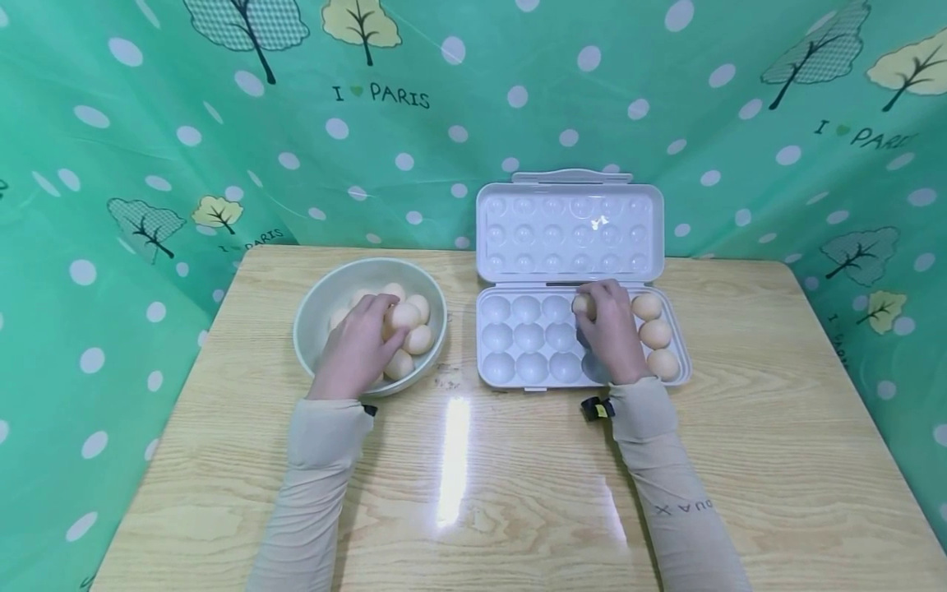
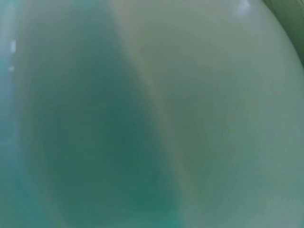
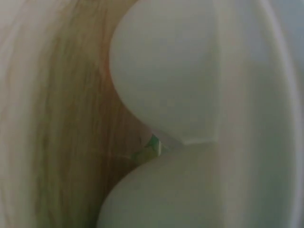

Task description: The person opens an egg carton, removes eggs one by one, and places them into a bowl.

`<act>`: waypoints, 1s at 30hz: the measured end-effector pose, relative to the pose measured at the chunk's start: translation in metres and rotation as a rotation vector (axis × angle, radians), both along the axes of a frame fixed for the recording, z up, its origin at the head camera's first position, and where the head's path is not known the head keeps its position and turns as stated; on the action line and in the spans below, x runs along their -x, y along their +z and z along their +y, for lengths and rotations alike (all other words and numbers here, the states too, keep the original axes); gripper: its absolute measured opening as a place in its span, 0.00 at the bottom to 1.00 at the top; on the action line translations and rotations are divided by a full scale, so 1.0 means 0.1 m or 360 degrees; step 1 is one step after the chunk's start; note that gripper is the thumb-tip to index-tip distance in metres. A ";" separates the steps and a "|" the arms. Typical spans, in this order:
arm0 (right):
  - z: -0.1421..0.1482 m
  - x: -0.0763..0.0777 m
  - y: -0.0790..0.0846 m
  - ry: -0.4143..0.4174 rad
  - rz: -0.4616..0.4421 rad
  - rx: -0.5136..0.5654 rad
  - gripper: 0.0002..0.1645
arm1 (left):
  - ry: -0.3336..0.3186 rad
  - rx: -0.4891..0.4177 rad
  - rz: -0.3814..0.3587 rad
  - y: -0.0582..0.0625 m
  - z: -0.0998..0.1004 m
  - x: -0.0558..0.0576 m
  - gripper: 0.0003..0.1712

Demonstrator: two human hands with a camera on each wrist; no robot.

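On the left, a pale green bowl (image 1: pixel 311 296) holds several beige eggs (image 1: pixel 419 339). My left hand (image 1: pixel 357 345) reaches into it, with thumb and fingers around one egg (image 1: pixel 404 316) on top of the others. At the right stands an open white egg box (image 1: pixel 510 380) with rows of round cups. An egg (image 1: pixel 584 306) is pinched by my right hand (image 1: pixel 612 329) at a back-row cup; whether it touches the cup cannot be told. Three eggs (image 1: pixel 655 334) fill the box's right-end column. Close and blurred, the right wrist view shows white rounded shapes (image 3: pixel 166 71).
The box's dimpled lid (image 1: pixel 570 234) leans back near the green patterned curtain (image 1: pixel 444 123). Both stand on a wooden table (image 1: pixel 533 493), with a bright light reflection between the forearms. Only a blurred pale green surface (image 2: pixel 228 118) fills the left wrist view.
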State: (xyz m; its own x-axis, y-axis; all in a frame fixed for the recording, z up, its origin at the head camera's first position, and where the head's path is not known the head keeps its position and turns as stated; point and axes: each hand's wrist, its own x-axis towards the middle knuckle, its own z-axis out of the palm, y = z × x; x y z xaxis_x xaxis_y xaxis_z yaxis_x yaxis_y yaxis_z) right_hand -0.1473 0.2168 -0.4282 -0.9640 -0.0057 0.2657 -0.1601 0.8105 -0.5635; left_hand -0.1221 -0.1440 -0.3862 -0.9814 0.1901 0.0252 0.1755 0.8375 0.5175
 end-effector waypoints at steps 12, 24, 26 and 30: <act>0.01 -0.01 0.01 0.0014 -0.0030 -0.0095 0.19 | -0.0029 -0.0006 0.0040 0.02 0.03 0.00 0.27; 0.01 -0.01 0.01 0.0014 0.0067 -0.0076 0.16 | -0.0015 -0.0001 0.0039 0.04 0.01 -0.01 0.26; 0.01 -0.01 0.02 0.0010 0.0069 -0.0074 0.16 | -0.0013 0.0001 0.0054 0.05 0.01 -0.01 0.26; -0.02 -0.03 0.07 0.0008 0.0065 -0.0066 0.17 | -0.0018 -0.0006 0.0108 0.05 0.01 -0.02 0.25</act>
